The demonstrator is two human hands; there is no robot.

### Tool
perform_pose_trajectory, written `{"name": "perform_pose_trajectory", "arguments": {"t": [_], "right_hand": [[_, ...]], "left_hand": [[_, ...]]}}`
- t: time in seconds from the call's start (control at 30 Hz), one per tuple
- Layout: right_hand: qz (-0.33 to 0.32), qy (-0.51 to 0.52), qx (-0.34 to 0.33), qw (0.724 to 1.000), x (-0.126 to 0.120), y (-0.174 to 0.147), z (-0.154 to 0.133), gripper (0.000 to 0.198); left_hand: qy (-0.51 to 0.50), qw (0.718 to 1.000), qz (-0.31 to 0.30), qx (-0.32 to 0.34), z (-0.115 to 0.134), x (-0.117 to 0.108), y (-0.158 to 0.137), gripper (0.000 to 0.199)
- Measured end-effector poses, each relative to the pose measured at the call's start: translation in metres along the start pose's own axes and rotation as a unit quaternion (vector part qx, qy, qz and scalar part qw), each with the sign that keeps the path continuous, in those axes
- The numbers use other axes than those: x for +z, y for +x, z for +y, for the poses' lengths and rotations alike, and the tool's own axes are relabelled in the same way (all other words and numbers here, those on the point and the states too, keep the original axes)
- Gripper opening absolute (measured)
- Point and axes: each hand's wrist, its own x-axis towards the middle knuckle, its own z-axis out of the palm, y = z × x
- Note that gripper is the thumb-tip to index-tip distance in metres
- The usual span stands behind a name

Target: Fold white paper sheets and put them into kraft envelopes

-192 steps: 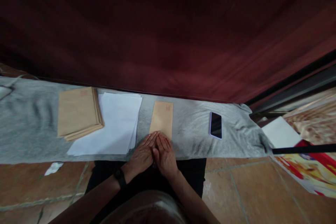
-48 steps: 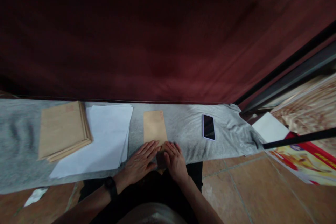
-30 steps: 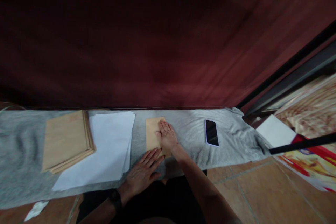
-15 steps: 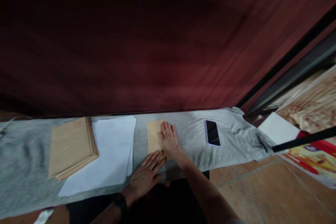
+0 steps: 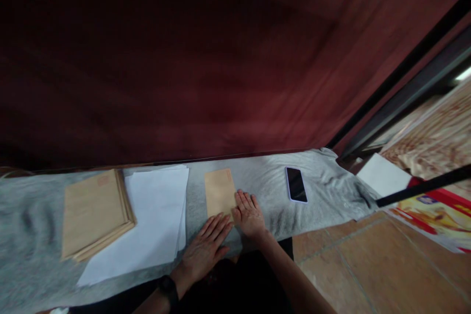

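Note:
A single brown paper envelope [image 5: 220,189] lies flat on a grey cloth in front of me, with faint red print near its top right corner. My left hand [image 5: 208,244] rests flat, its fingertips over the envelope's lower left edge. Flat against the lower right side lies my right hand [image 5: 249,216], fingers stretched out and fingertips at the envelope's edge. Neither hand grips anything. To the left, a stack of brown envelopes [image 5: 96,213] partly covers several sheets of white paper [image 5: 154,221].
A phone [image 5: 296,184] in a pale purple case lies on the grey cloth [image 5: 263,171] to the right. Behind the cloth rises a dark red panel [image 5: 221,83]. A white box [image 5: 383,175] and a colourful printed box [image 5: 437,216] stand beyond a dark bar at right.
My right hand has slid down and right, from the envelope's middle to its lower right edge, uncovering the red print. My left hand stays nearly in place. The view has shifted slightly.

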Motion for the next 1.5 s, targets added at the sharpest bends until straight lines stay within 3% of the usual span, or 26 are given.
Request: {"name": "perform_pose_trajectory", "arguments": {"t": [0.17,0.3,0.47,0.6,0.87,1.03,1.13,1.23,1.5], "right_hand": [[-0.005,0.005,-0.008,1.000,-0.011,-0.010,-0.004,0.051],[-0.033,0.035,-0.070,0.996,-0.025,-0.023,-0.022,0.051],[-0.050,0.047,-0.092,0.993,-0.042,-0.046,-0.034,0.051],[-0.051,0.037,-0.088,0.994,-0.046,-0.056,-0.032,0.050],[-0.082,0.013,-0.098,0.992,-0.053,-0.055,-0.031,0.050],[-0.089,0.014,-0.084,0.992,-0.055,-0.055,-0.033,0.052],[-0.089,0.019,-0.080,0.993,-0.054,-0.055,-0.034,0.052],[-0.077,0.037,-0.070,0.994,-0.053,-0.056,-0.034,0.050],[-0.017,0.060,0.084,0.995,-0.041,-0.038,-0.036,0.044]], "left_hand": [[0.002,1.000,-0.001,-0.008,0.004,-0.002,-0.002,0.068],[-0.017,1.000,0.001,-0.015,0.006,-0.007,-0.004,0.068],[-0.071,0.997,-0.005,-0.035,-0.002,-0.010,0.000,0.054],[-0.075,0.994,-0.002,-0.074,-0.009,-0.006,0.030,0.053],[-0.041,0.987,0.010,-0.153,-0.040,0.015,0.121,0.057],[-0.032,0.980,0.022,-0.195,-0.075,0.017,0.141,0.061],[-0.024,0.971,0.026,-0.236,-0.086,0.017,0.137,0.064],[-0.012,0.963,0.042,-0.267,-0.078,0.016,0.114,0.064],[0.007,0.984,0.064,-0.166,0.010,0.012,0.018,0.061]]}}
